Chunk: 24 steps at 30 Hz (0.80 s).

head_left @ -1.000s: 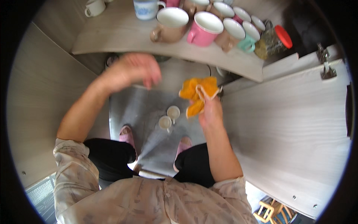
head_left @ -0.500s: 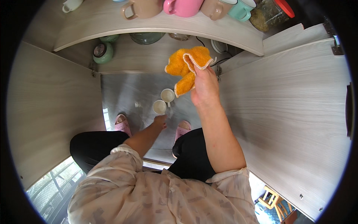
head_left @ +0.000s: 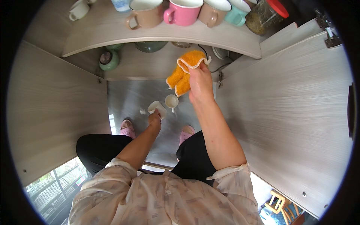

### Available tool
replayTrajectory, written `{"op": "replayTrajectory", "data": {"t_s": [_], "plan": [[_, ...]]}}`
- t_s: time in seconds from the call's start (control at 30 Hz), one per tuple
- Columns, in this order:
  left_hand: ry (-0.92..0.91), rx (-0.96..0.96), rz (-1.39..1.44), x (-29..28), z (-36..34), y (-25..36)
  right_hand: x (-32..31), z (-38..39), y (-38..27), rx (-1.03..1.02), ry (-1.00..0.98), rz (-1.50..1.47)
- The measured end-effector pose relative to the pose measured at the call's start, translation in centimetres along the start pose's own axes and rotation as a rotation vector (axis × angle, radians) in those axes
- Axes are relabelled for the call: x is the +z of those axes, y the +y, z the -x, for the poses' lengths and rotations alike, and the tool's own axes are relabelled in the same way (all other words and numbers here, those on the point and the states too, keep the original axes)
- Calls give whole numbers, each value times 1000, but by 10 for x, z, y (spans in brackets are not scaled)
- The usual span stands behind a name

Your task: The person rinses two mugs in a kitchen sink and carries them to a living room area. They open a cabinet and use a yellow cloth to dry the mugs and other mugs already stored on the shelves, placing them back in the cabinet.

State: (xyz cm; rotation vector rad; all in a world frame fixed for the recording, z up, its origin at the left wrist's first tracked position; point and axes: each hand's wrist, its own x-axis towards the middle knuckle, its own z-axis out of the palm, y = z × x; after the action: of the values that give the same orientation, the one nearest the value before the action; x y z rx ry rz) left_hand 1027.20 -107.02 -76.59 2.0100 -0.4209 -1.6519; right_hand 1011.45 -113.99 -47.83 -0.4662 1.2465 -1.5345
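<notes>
Low over the grey floor, my left hand (head_left: 154,119) is closed on a white mug (head_left: 159,108), which is tilted with its mouth toward the left. Just to the right of it a second white mug (head_left: 171,101) stands upright on the floor, its handle pointing toward me. My right hand (head_left: 200,80), raised higher and farther out, grips an orange cloth (head_left: 183,73) with a pale stitched edge. The cloth hangs bunched to the left of my fingers, apart from both mugs.
Above the opening, a shelf (head_left: 161,35) carries brown mugs (head_left: 147,15), a pink mug (head_left: 183,13), a teal mug (head_left: 236,15) and a red-lidded jar (head_left: 266,17). A green jar (head_left: 108,60) sits beneath. Cabinet doors stand open at left (head_left: 56,108) and right (head_left: 281,108).
My left hand has moved forward, taken hold of the nearer white mug and tipped it. The right hand has shifted slightly left, and the cloth hangs differently.
</notes>
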Motion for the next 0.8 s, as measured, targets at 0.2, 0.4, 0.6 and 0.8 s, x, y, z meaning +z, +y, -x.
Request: {"op": "replayTrajectory", "data": {"t_s": [0.2, 0.4, 0.6, 0.8], "plan": [[-310, 112, 451, -37, 125, 132, 0, -5, 25, -113, -201, 429], [-478, 410, 442, -62, 238, 197, 32, 38, 38, -855, -376, 905], [-530, 534, 295, -69, 270, 200, 49, 51, 25, -904, -250, 721], [-590, 541, 151, -81, 249, 191, 46, 20, 20, 140, -288, 162]]}}
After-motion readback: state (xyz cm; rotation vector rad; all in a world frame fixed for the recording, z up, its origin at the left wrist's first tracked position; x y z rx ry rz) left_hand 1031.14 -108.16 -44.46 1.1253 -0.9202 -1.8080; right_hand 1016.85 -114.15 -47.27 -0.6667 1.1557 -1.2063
